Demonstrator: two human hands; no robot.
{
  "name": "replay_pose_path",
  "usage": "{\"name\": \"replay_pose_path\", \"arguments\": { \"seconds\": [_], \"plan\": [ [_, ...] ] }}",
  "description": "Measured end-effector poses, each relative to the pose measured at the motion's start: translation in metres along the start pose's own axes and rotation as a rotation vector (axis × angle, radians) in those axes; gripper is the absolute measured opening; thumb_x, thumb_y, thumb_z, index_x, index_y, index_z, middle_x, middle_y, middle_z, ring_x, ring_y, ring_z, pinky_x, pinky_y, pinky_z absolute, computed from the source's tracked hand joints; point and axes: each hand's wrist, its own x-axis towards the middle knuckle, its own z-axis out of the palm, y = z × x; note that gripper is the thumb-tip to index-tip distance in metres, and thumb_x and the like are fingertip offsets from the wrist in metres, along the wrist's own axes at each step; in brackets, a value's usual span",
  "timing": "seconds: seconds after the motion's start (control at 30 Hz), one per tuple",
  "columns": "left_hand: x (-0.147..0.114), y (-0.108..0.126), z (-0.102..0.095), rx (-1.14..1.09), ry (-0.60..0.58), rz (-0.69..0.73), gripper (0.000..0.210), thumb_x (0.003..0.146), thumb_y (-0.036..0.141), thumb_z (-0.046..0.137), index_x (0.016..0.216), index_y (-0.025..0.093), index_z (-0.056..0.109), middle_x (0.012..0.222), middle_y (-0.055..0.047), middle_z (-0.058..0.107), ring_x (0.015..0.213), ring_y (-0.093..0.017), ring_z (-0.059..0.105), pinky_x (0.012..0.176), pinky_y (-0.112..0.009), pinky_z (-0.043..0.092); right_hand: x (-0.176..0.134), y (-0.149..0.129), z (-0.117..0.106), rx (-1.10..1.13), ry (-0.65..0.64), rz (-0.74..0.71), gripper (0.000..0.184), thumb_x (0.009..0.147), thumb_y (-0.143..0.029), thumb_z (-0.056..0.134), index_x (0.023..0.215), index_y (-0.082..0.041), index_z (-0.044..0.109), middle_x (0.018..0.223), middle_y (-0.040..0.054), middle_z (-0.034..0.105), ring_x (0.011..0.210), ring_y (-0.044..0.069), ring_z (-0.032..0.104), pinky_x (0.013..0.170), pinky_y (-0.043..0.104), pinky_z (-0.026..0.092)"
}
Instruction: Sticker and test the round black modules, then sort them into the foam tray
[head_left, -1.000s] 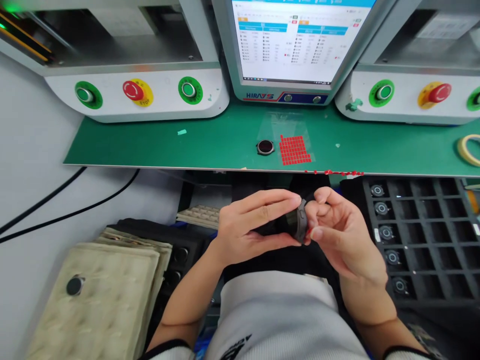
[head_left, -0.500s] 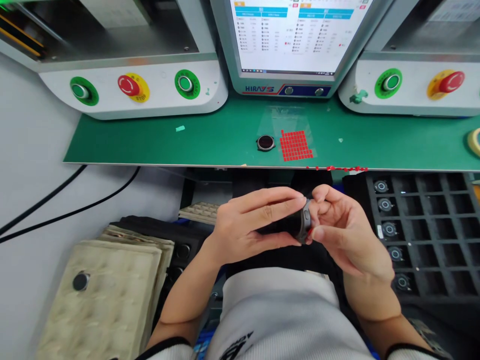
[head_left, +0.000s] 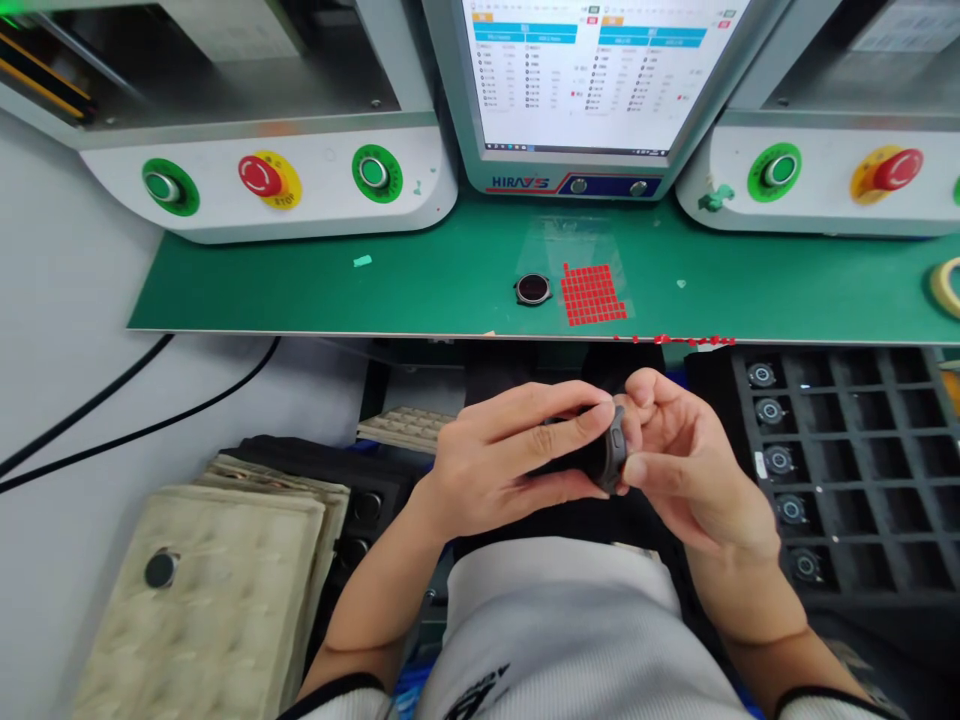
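Observation:
Between my hands, in front of my body, is a dark watch case (head_left: 614, 452) tilted on its edge, with a side button showing. My left hand (head_left: 517, 450) grips its rim between the fingers above and the thumb below. My right hand (head_left: 682, 460) is closed at the other face, its thumb and curled fingers pressed against the case; whether something small is in those fingers is hidden. Another round watch case (head_left: 533, 289) lies on the green bench, beside a sheet of small red stickers (head_left: 592, 294).
A black compartment tray (head_left: 855, 480) at right holds several watch cases in its left column. Stacked beige trays (head_left: 217, 590) at lower left carry one round dark piece (head_left: 161, 568). Beyond the green bench (head_left: 285, 280) stand a monitor (head_left: 577, 80) and machines with red stop buttons (head_left: 260, 175).
The red bit visible at my right thumb against the watch case is out of sight now. Both hands keep nearly the same place and hold.

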Motion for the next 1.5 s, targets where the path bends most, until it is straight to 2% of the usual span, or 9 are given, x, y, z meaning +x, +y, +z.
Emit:
{"name": "replay_pose_path", "arguments": {
  "seconds": [0.17,0.3,0.4,0.53,0.8,1.1,1.27,1.4,1.5],
  "plan": [
    [-0.006,-0.01,0.005,-0.183,0.019,-0.115,0.063,0.074,0.026,0.084,0.133,0.026,0.062,0.121,-0.011,0.071,0.102,-0.021,0.071,0.09,-0.03,0.06,0.002,0.003,-0.003,-0.003,0.028,-0.043,0.04,0.061,-0.017,0.089,0.082,-0.021,0.054,0.063,-0.0109,0.053,0.042,0.005,0.053,0.042,0.017,0.054],
    [-0.01,-0.01,0.014,-0.764,0.051,-0.458,0.047,0.084,0.032,0.075,0.129,0.026,0.065,0.119,-0.011,0.072,0.095,-0.023,0.074,0.084,-0.034,0.063,0.001,-0.004,-0.014,-0.034,0.075,-0.104,0.026,0.075,-0.033,0.077,0.087,-0.021,0.058,0.065,-0.0067,0.055,0.045,0.008,0.053,0.044,0.023,0.054],
    [-0.011,-0.002,0.022,-1.166,0.096,-0.761,0.039,0.092,0.036,0.063,0.126,0.017,0.066,0.107,-0.014,0.074,0.08,-0.022,0.075,0.066,-0.03,0.064,-0.001,-0.002,-0.02,-0.124,0.196,-0.221,0.016,0.077,-0.028,0.072,0.083,-0.022,0.058,0.066,-0.0046,0.056,0.057,0.011,0.058,0.055,0.023,0.055],
    [-0.011,0.011,0.029,-1.364,0.166,-0.949,0.029,0.09,0.037,0.062,0.106,0.013,0.066,0.093,-0.012,0.073,0.062,-0.016,0.069,0.049,-0.024,0.057,-0.002,0.011,-0.02,-0.222,0.253,-0.293,0.01,0.082,-0.025,0.067,0.082,-0.023,0.057,0.076,-0.0005,0.067,0.071,0.014,0.066,0.067,0.028,0.058],
    [-0.011,0.028,0.039,-1.104,0.28,-0.9,0.027,0.093,0.041,0.061,0.086,0.015,0.055,0.08,-0.001,0.064,0.046,-0.003,0.05,0.038,-0.013,0.041,-0.011,0.027,-0.012,-0.222,0.186,-0.324,0.009,0.084,-0.021,0.07,0.087,-0.024,0.062,0.091,0.0025,0.075,0.087,0.016,0.072,0.08,0.03,0.06],
    [-0.011,0.033,0.043,-0.992,0.295,-0.838,0.035,0.092,0.05,0.058,0.089,0.015,0.057,0.067,0.001,0.055,0.048,-0.006,0.047,0.04,-0.016,0.04,-0.015,0.03,-0.004,-0.228,0.157,-0.328,0.006,0.087,-0.023,0.069,0.091,-0.025,0.067,0.101,0.0041,0.075,0.094,0.018,0.072,0.083,0.032,0.06],
    [-0.012,0.035,0.046,-0.87,0.302,-0.847,0.033,0.095,0.046,0.056,0.088,0.014,0.06,0.056,0.004,0.047,0.044,-0.006,0.043,0.04,-0.016,0.037,-0.02,0.03,0.001,-0.253,0.134,-0.334,0.019,0.09,-0.022,0.065,0.107,-0.026,0.072,0.111,0.0036,0.074,0.106,0.017,0.07,0.096,0.029,0.057],
    [-0.014,0.037,0.051,-0.821,0.298,-0.736,0.025,0.1,0.037,0.048,0.093,0.016,0.059,0.057,0.006,0.046,0.042,-0.004,0.041,0.04,-0.015,0.035,-0.023,0.03,0.007,-0.236,0.118,-0.274,0.025,0.09,-0.024,0.064,0.114,-0.027,0.072,0.119,0.0041,0.073,0.101,0.018,0.071,0.068,0.023,0.061],
    [-0.015,0.039,0.051,-0.636,0.269,-0.655,0.022,0.101,0.034,0.046,0.096,0.017,0.058,0.067,0.004,0.051,0.048,-0.004,0.046,0.046,-0.015,0.038,-0.024,0.031,0.012,-0.218,0.123,-0.211,0.026,0.089,-0.028,0.064,0.114,-0.028,0.073,0.119,0.005,0.073,0.084,0.017,0.071,0.049,0.021,0.055]
  ]
}}
